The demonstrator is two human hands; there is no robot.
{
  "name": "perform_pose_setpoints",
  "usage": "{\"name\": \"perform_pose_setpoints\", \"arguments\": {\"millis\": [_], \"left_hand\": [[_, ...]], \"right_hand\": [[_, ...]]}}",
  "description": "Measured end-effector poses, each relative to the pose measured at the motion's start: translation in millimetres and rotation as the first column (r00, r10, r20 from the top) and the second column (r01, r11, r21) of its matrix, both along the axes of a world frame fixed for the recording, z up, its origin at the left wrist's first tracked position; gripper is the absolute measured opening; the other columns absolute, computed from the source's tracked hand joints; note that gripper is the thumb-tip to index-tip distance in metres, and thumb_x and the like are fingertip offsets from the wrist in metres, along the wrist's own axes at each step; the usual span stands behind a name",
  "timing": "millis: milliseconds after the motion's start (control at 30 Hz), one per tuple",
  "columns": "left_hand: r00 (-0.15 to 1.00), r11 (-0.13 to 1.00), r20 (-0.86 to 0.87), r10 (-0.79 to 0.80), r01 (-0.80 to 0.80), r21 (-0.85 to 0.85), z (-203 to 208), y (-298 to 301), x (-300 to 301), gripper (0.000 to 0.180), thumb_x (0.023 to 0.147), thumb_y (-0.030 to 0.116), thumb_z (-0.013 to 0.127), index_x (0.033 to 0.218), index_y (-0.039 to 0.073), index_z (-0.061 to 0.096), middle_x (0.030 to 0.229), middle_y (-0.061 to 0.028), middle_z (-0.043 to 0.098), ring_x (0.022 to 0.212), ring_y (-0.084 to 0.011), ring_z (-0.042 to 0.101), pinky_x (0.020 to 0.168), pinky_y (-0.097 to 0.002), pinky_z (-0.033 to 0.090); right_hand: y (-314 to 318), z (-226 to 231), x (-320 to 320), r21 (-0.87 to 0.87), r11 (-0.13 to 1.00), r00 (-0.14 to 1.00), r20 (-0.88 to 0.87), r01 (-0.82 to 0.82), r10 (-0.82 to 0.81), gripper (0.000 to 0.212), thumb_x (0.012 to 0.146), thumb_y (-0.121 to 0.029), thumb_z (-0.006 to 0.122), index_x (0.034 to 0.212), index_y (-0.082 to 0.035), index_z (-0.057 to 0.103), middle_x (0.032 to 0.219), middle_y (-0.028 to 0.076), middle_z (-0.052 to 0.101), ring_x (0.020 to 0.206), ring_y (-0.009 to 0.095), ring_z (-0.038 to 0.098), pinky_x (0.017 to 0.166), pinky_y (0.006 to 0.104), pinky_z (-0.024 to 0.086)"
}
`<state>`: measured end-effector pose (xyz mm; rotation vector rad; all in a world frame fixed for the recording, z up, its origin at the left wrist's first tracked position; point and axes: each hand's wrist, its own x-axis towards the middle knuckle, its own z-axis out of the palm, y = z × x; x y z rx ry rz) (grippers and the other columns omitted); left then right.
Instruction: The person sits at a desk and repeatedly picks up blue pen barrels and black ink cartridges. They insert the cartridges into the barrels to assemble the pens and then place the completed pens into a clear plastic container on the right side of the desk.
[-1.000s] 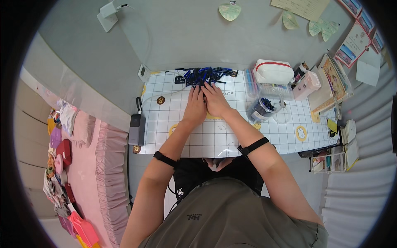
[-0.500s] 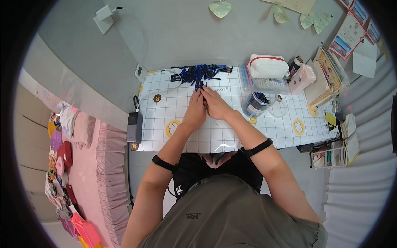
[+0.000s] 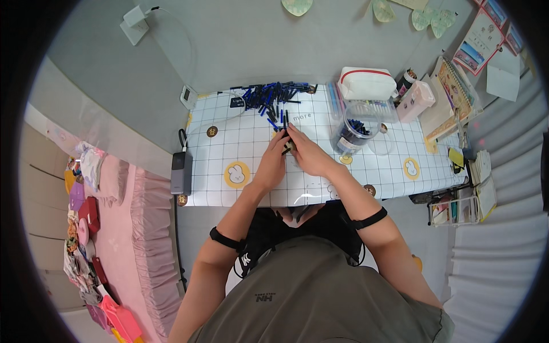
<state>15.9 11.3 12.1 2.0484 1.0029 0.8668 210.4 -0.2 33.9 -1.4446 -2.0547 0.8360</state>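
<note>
A loose pile of small, slim blue and black sticks [image 3: 277,94], which look like pen ink cartridges, lies at the back of the table [image 3: 214,154]. Just in front of it, my left hand [image 3: 272,160] and my right hand [image 3: 309,152] come together, fingers closed around a few of these ink cartridges [image 3: 286,150]. Dark ends show between and beyond my fingertips; how many I hold is hidden. To the right stands a clear round tub [image 3: 350,140], partly filled with the same ink cartridges [image 3: 359,127].
Behind the tub are a white pouch with a red zip [image 3: 369,83], a pink box [image 3: 416,105] and a spiral notebook [image 3: 452,106]. A clear round lid [image 3: 381,141] lies beside the tub. A grey power bank [image 3: 182,172] with a cable stands at the left edge.
My hands have drawn slightly back from the pile and moved a little apart, with ink cartridges now showing between them. Several loose ones lie strung out toward my fingertips. The view has shifted slightly.
</note>
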Motion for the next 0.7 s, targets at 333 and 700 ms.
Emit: {"name": "perform_pose_setpoints", "arguments": {"millis": [333,700], "left_hand": [[0.996,0.997,0.079,0.037,-0.032,-0.064,18,-14,-16,0.071,0.086,-0.015,0.074,0.152,0.004,0.058,0.165,-0.0196,0.051,0.143,-0.0445,0.057,0.120,-0.0471,0.050],[0.994,0.982,-0.080,0.078,-0.063,0.176,8,7,-28,0.062,0.088,0.002,0.084,0.146,0.002,0.063,0.146,-0.0223,0.066,0.135,-0.0431,0.064,0.114,-0.0470,0.053]], "right_hand": [[-32,2,10,0.072,0.995,0.991,-0.123,0.064,-0.054,0.085,0.098,-0.004,0.078,0.171,-0.006,0.035,0.180,0.020,0.032,0.160,0.042,0.041,0.126,0.0438,0.047],[-33,-16,-10,0.357,0.911,0.976,-0.140,0.208,-0.168,0.062,0.087,-0.006,0.088,0.143,-0.001,0.062,0.155,0.017,0.056,0.142,0.040,0.053,0.117,0.0470,0.049]]}}
